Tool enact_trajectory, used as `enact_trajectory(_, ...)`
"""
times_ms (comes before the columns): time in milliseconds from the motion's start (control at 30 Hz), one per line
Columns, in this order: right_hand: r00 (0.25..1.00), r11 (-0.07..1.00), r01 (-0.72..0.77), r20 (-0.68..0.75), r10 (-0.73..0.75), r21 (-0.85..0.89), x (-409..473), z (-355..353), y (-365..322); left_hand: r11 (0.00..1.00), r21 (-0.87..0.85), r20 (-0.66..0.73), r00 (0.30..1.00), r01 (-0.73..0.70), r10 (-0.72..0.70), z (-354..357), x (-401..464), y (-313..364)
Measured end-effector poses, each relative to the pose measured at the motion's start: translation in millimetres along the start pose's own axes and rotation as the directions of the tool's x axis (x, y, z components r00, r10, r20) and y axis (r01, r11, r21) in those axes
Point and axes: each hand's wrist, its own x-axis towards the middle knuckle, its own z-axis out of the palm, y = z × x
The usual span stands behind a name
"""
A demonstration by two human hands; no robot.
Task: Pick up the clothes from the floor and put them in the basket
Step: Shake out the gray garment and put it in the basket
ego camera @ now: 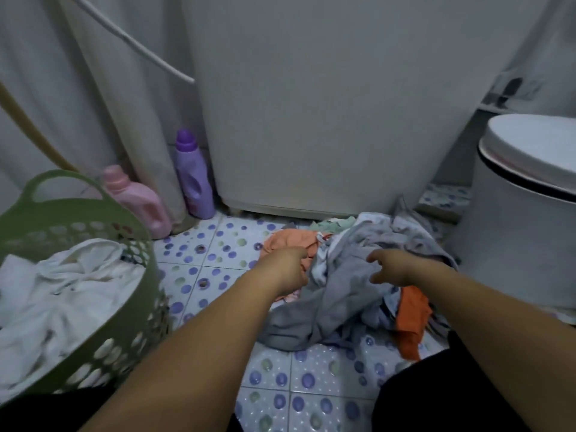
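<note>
Left of the pile, the basket stood within reach; the left hand gripped cloth (fingers hidden), while the right hand hovered over the pile, loosely spread.

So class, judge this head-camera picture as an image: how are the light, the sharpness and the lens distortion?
Head view: dim, flat, bluish light with no glare and only soft shadows; wide-angle bending curves the green basket and the walls at the edges; slight blur softens both hands and the clothes pile.
</note>
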Motion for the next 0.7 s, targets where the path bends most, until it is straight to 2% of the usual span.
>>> enact_trajectory(100, 0.997, 0.999, -0.040, -0.069, 0.042, 0.029, 21.8, 27.9, 19.9, 0.984, -0.179, -0.034, 0.999, 0.002, -0.008, 31.5, 12.8, 24.6)
enact_trajectory(200, 0.979, 1.000, 0.013, -0.201, -0.011, 0.007, 43.8, 47.2, 22.5, 0.985, -0.175, 0.053, 0.999, 0.017, -0.008, 59.1, 23.0, 34.3)
enact_trajectory(300, 0.961, 0.980, 0.058, -0.255, -0.107, -0.190, 65.0, 51.7, 17.1, 0.984, -0.164, 0.071, 0.996, 0.072, -0.061, 67.0, 33.9, 32.7)
enact_trajectory(400, 0.964, 0.918, 0.007, -0.241, -0.112, -0.396, 82.6, 49.5, 15.0, 0.972, -0.205, 0.045, 0.993, 0.113, -0.106, 65.9, 37.4, 27.1)
enact_trajectory(467, 0.958, 0.888, -0.019, -0.263, -0.116, -0.459, 91.5, 47.0, 21.3, 0.973, -0.195, 0.034, 0.992, 0.123, -0.119, 65.4, 41.2, 24.5)
enact_trajectory(533, 0.938, 0.946, -0.009, -0.330, -0.104, -0.324, 97.0, 42.5, 24.7, 0.973, -0.199, 0.014, 0.993, 0.117, -0.116, 63.4, 45.8, 24.0)
enact_trajectory(600, 0.904, 0.991, 0.124, -0.417, -0.092, 0.049, 91.5, 31.3, 19.0, 0.960, -0.265, -0.034, 0.994, 0.089, -0.102, 60.2, 52.1, 27.3)
enact_trajectory(633, 0.882, 0.956, 0.204, -0.464, -0.085, 0.212, 88.7, 23.5, 14.4, 0.948, -0.307, -0.065, 0.992, 0.081, -0.105, 57.9, 55.0, 30.7)
enact_trajectory(700, 0.840, 0.866, 0.303, -0.540, -0.046, 0.398, 79.0, -0.1, 4.1, 0.921, -0.382, -0.113, 0.986, 0.073, -0.125, 53.0, 60.6, 37.7)
